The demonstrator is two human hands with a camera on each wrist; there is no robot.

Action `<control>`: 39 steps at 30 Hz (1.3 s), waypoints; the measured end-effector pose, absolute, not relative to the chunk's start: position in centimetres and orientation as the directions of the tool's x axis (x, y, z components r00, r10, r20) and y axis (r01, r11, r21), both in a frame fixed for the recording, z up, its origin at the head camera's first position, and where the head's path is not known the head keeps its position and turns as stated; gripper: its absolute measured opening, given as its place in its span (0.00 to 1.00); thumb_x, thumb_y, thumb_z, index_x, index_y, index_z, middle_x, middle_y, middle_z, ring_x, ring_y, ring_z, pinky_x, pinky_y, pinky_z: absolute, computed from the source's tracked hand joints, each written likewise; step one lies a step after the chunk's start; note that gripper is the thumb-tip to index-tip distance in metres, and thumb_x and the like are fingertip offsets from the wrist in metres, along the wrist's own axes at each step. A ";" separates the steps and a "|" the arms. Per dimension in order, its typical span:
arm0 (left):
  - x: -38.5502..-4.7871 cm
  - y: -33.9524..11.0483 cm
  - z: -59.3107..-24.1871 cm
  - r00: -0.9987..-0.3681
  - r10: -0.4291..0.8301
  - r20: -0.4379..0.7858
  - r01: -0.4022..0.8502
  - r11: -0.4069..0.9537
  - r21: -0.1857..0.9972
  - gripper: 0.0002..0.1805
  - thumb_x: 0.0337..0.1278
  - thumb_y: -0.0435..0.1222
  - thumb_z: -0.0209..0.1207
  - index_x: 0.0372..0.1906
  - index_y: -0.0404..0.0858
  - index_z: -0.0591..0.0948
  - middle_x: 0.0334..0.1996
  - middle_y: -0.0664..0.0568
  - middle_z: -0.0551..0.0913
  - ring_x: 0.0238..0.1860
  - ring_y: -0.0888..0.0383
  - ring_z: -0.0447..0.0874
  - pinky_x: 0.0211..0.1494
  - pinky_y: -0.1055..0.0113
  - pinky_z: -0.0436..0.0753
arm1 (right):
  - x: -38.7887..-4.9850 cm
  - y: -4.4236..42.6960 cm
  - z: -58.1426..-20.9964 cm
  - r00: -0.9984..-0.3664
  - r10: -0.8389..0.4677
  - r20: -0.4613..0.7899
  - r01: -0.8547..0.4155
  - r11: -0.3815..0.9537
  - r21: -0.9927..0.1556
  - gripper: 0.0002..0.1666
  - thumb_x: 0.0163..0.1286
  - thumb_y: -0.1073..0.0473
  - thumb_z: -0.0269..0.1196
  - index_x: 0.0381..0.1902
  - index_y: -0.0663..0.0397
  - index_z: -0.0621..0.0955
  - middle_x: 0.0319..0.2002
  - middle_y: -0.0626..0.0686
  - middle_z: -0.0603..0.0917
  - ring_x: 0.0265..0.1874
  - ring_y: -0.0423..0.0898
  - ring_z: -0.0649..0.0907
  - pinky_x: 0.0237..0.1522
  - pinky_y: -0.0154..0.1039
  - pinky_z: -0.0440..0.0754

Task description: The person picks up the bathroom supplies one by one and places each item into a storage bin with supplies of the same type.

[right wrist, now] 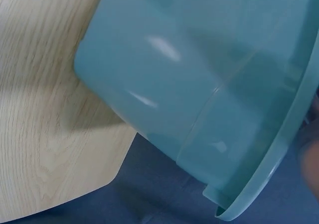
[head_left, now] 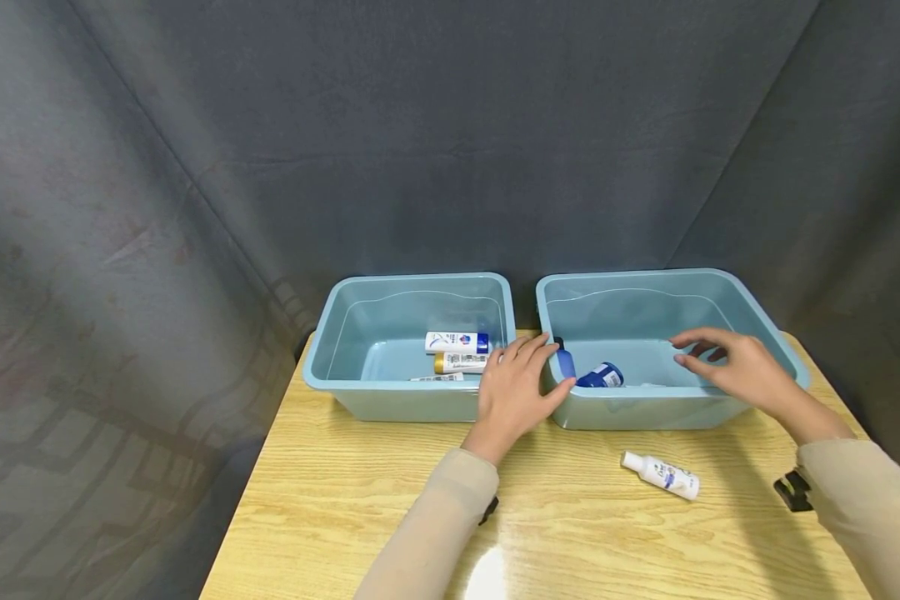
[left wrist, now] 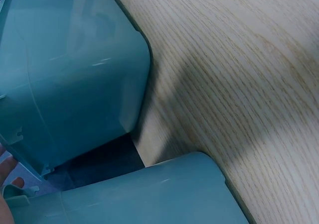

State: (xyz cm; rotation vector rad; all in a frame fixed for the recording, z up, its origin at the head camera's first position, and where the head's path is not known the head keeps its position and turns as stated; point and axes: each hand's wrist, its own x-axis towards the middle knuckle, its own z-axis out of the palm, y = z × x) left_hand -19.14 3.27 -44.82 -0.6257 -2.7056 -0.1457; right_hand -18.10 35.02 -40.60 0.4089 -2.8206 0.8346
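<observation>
My left hand (head_left: 521,387) is over the gap between two blue-green plastic bins, fingers spread, thumb by the front left corner of the right bin (head_left: 645,392). Whether it touches the rim is unclear. Just past its fingers, a blue bottle (head_left: 565,363) with a dark cap lies inside that bin, partly hidden. Beside this is a dark blue container (head_left: 602,376) with a white label. Above the bin's right side hovers my right hand (head_left: 746,367), fingers loosely bent and holding nothing. In the left wrist view, only some fingers (left wrist: 7,168) show at the edge.
The left bin (head_left: 390,387) holds a white tube with a blue cap (head_left: 456,342), a gold-capped tube (head_left: 461,362) and another white item (head_left: 438,377). A small white bottle (head_left: 660,475) lies on the wooden table (head_left: 345,500) before the right bin. Dark cloth (head_left: 450,167) hangs behind.
</observation>
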 end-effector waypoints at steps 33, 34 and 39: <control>-19.2 3.2 -44.9 -0.820 0.408 0.401 0.456 0.890 0.027 0.33 0.64 0.69 0.43 0.67 0.59 0.74 0.69 0.64 0.70 0.68 0.60 0.68 0.66 0.60 0.68 | -12.0 33.9 -40.1 -0.871 -0.213 0.444 -0.441 0.738 -0.511 0.25 0.51 0.71 0.75 0.47 0.46 0.86 0.43 0.34 0.82 0.38 0.28 0.77 0.42 0.19 0.69; -19.2 3.2 -44.9 -0.820 0.408 0.401 0.456 0.890 0.027 0.33 0.64 0.69 0.43 0.67 0.59 0.74 0.69 0.64 0.70 0.68 0.60 0.67 0.66 0.61 0.68 | -11.8 34.0 -40.2 -0.869 -0.215 0.446 -0.443 0.740 -0.506 0.25 0.51 0.71 0.75 0.47 0.46 0.86 0.43 0.34 0.82 0.38 0.27 0.77 0.41 0.20 0.69; -19.1 3.1 -44.9 -0.822 0.407 0.399 0.453 0.891 0.025 0.34 0.64 0.69 0.42 0.67 0.59 0.74 0.69 0.64 0.70 0.68 0.61 0.67 0.66 0.61 0.67 | -10.9 34.0 -40.7 -0.862 -0.210 0.462 -0.453 0.728 -0.514 0.24 0.52 0.72 0.74 0.46 0.48 0.87 0.43 0.35 0.83 0.39 0.28 0.76 0.42 0.20 0.68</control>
